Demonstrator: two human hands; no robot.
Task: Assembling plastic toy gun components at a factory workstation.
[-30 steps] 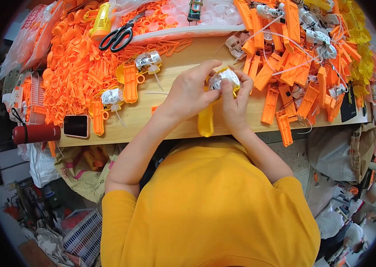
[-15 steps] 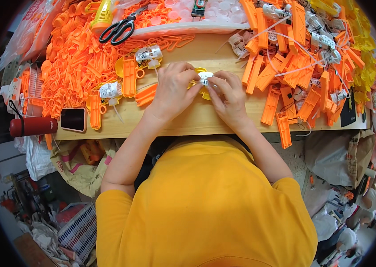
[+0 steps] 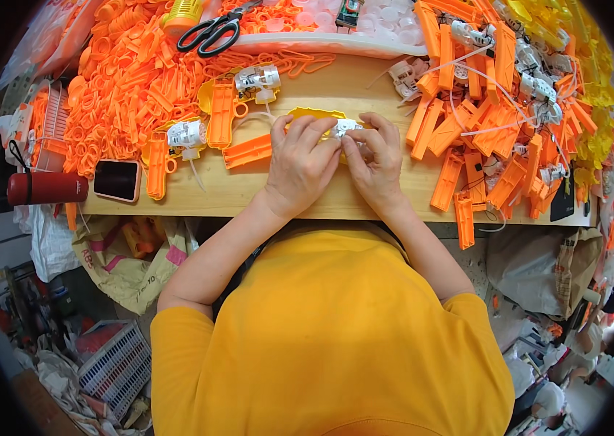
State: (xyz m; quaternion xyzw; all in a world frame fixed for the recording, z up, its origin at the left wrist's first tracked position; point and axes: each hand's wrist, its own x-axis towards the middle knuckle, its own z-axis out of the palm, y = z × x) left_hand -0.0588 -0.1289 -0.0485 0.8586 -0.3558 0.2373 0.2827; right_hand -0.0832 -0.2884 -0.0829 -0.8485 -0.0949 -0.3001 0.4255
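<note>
Both my hands are together at the middle of the table's near half, closed on a yellow plastic toy shell [image 3: 321, 113] with a white mechanism [image 3: 343, 127] seated in it. My left hand [image 3: 301, 167] grips the shell's near side, its fingers curled and its fingertips partly hidden. With thumb and bent fingers my right hand [image 3: 374, 161] pinches at the white mechanism's right end. Left of my left hand lies an orange handle-shaped piece [image 3: 247, 151]; whether it joins the shell is hidden. Two similar assemblies of orange handle and white mechanism [image 3: 187, 134] [image 3: 257, 78] lie farther left.
Loose orange parts [image 3: 132, 94] heap at the left, beside a phone [image 3: 117, 180] and a red flask [image 3: 49, 188]. Black-handled scissors [image 3: 212, 33] lie by a tray [image 3: 321, 46] of translucent caps. Orange housings with wired white mechanisms [image 3: 492, 123] pile at the right, yellow shells [image 3: 587, 109] beyond.
My left hand has come down to the near side of the shell, so more of the yellow shows. My right hand stays at the white mechanism. The whole view has shifted slightly.
</note>
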